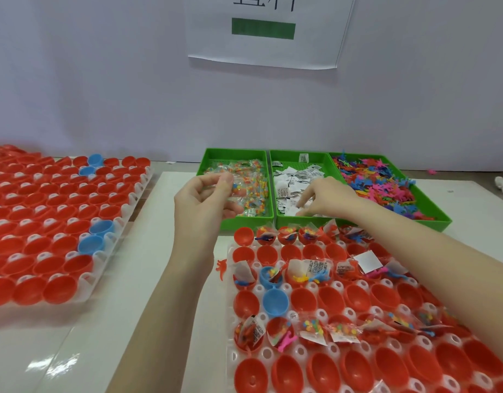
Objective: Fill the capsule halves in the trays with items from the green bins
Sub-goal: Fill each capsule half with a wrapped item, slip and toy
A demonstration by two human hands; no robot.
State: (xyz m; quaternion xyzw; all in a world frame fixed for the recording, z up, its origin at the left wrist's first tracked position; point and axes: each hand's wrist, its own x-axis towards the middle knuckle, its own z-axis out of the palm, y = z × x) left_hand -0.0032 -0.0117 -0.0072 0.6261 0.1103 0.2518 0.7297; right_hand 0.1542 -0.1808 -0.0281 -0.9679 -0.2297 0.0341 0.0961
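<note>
Left hand (207,198): raised over the near edge of the left bin (234,165), fingers curled, pinching a clear packet of coloured beads (230,187) between thumb and fingertips.
Right hand (327,195): reaching down into the middle bin (298,160), fingertips in the pile of white paper slips (290,182); whether it has hold of one cannot be told.
Right bin (431,211): heaped with small plastic figures (378,177) in pink, blue, orange and purple.
Bins: three green ones side by side, touching, at the back of the worktop (165,279) against the wall.
Near tray (341,285): white, just in front of the bins, under the right forearm; it holds red capsule halves (383,297) and two blue ones (276,302). Some halves in the far rows and one nearer row carry packets, slips and figures; others are bare.
Left tray (111,245): well apart to the left, rows of red halves with a few blue ones.
Loose figure (222,268): orange, on the worktop just beside the near tray's left edge.
Paper sheet (267,49): on the wall above the bins, with a green bar.
</note>
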